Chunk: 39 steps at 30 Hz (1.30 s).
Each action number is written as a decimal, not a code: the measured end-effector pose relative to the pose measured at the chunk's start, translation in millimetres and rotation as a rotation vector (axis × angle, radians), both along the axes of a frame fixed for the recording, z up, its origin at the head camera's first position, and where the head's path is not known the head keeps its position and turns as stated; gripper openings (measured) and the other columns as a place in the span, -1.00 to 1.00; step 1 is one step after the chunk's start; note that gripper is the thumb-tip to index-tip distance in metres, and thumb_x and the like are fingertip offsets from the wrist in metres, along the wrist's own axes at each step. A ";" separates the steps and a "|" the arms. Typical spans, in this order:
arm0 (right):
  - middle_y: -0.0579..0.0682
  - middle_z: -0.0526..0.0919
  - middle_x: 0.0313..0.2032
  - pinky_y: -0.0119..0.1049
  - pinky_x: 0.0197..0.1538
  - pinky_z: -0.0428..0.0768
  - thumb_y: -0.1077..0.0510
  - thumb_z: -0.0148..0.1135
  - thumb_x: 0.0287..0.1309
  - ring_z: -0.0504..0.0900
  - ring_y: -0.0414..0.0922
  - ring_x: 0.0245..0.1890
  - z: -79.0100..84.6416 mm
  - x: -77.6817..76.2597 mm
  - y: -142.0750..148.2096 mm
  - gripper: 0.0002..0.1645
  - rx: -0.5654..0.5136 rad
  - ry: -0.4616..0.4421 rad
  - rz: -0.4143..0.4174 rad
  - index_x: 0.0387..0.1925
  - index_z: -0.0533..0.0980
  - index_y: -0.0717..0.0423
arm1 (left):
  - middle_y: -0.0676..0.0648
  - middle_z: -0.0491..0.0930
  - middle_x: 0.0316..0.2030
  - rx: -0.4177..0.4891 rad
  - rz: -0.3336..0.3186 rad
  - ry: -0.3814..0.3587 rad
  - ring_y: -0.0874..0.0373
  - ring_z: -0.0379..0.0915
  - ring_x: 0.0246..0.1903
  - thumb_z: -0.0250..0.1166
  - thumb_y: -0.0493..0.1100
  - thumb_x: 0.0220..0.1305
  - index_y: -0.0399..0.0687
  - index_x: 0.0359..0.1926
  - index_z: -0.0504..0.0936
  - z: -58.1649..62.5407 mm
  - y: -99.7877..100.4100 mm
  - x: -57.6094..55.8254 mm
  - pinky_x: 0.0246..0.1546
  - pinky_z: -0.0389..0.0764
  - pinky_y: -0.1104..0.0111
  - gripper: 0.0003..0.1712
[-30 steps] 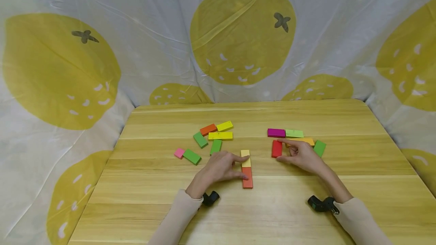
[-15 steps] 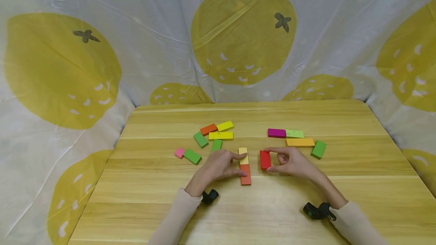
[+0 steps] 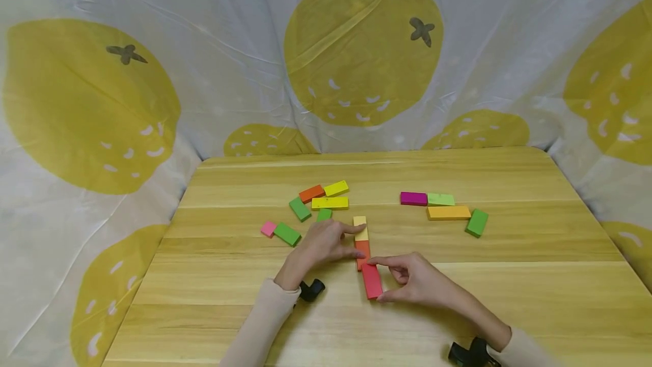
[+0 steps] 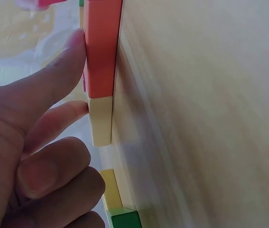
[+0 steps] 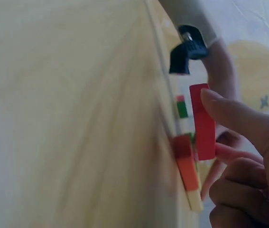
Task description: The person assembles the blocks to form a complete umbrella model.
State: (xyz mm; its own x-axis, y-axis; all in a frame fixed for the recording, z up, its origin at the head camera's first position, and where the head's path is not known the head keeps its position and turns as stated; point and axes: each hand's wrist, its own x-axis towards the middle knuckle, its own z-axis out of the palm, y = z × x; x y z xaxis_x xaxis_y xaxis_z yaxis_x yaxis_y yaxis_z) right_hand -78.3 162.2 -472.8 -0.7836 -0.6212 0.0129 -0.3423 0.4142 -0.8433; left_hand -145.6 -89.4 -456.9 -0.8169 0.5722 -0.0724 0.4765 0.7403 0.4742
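My left hand [image 3: 320, 242] lays its thumb and index fingertip on two flat blocks set end to end: the index on a pale yellow block [image 3: 361, 235], the thumb on a coral-orange block [image 3: 361, 248]. Its other fingers are curled, as the left wrist view shows. Between thumb and index finger, my right hand [image 3: 425, 282] pinches a red block [image 3: 372, 283] by its two ends. In the right wrist view that red block [image 5: 204, 124] hangs above the tabletop, over the near end of the coral-orange block [image 5: 188, 172].
Left of the row lie several loose blocks, among them a long yellow one [image 3: 330, 203], a green one [image 3: 287, 234] and a pink one [image 3: 268, 229]. To the back right are purple [image 3: 414, 199], light green [image 3: 440, 200], orange [image 3: 449, 213] and green [image 3: 476, 223] blocks.
My right hand has carried the red block left and nearer from the right-hand group to the row's near end. The left hand has slid its two blocks slightly left and away.
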 end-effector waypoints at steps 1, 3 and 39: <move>-0.32 0.12 -0.63 -0.53 -0.48 0.14 -0.04 0.65 -0.01 0.10 -0.44 -0.57 -1.5 2.0 -2.5 -0.26 0.001 -0.001 -0.003 0.26 0.62 -0.14 | 0.17 -0.01 -0.69 0.003 0.000 0.000 0.30 -0.09 -0.68 0.52 0.24 0.13 0.23 0.36 0.58 -0.1 -0.2 -0.1 -0.65 0.01 0.48 -0.23; -0.33 0.12 -0.64 -0.55 -0.46 0.15 -0.05 0.66 -0.02 0.10 -0.45 -0.57 -4.1 5.6 -7.1 -0.26 0.026 0.006 -0.013 0.25 0.64 -0.12 | 0.17 0.00 -0.69 0.009 -0.002 0.001 0.30 -0.07 -0.69 0.53 0.23 0.13 0.22 0.35 0.59 -0.7 -0.5 -0.2 -0.65 0.02 0.48 -0.23; -0.25 0.74 -0.45 -0.56 -0.54 0.12 -0.26 0.29 0.36 0.07 -0.47 -0.64 -1.3 22.8 -17.6 -0.43 0.350 0.355 0.066 0.25 0.65 -0.10 | 0.18 0.01 -0.67 0.022 -0.017 -0.021 0.32 -0.06 -0.68 0.51 0.22 0.17 0.24 0.39 0.55 -3.6 -3.7 3.5 -0.66 0.01 0.48 -0.23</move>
State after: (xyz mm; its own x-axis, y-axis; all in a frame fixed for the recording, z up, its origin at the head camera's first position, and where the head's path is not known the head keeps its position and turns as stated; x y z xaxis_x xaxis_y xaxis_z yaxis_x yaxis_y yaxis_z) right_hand -55.5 144.6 -474.2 -0.7276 -0.6839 0.0535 -0.6179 0.6194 -0.4843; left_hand -142.1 -93.1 -460.6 -0.8058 0.5872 -0.0768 0.4785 0.7219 0.4999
